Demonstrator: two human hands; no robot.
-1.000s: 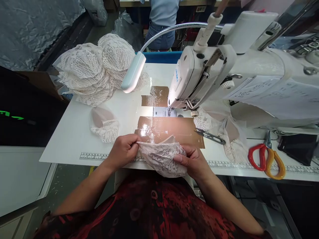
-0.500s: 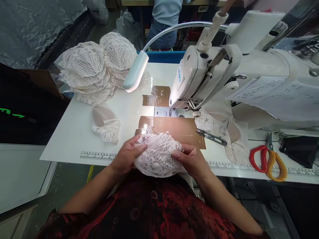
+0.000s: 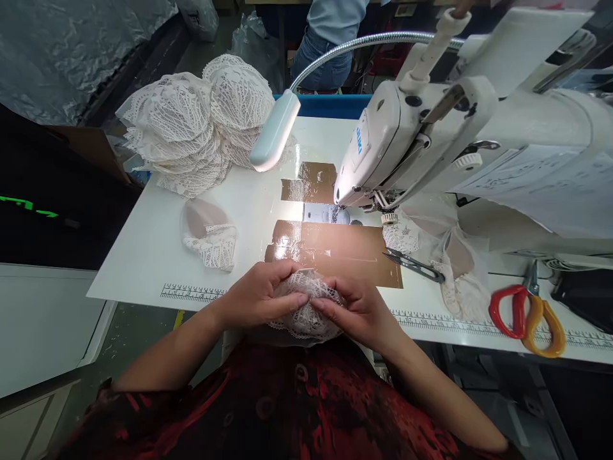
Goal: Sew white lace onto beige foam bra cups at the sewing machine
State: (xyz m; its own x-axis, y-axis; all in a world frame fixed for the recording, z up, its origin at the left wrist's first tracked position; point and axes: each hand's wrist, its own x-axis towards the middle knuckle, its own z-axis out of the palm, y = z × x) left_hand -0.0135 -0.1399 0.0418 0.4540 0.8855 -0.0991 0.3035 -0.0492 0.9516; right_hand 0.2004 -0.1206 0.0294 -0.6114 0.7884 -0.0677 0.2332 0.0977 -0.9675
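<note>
A white lace bra cup (image 3: 306, 322) is bunched between my two hands at the table's front edge. My left hand (image 3: 263, 297) pinches it from the left, thumb on top. From the right my right hand (image 3: 359, 313) grips it the same way, and the two thumb tips nearly meet in the middle. Fingers under the lace are hidden. Just beyond my hands lies brown tape (image 3: 335, 246) stuck to the table, leading to the needle area of a white sewing machine (image 3: 373, 147). Thread snips (image 3: 414, 265) rest to the right of my right hand.
Stacked lace cups (image 3: 177, 128) stand at the back left, with a single sheer cup (image 3: 208, 233) nearer. Red and orange scissors (image 3: 529, 313) and sheer lace pieces (image 3: 454, 268) lie on the right. A lamp (image 3: 275, 131) hangs over the table (image 3: 143, 249). Another person (image 3: 330, 45) is beyond.
Both hands have come closer together, and the lace cup, spread out before, is now gathered between them. The whole view has shifted slightly.
</note>
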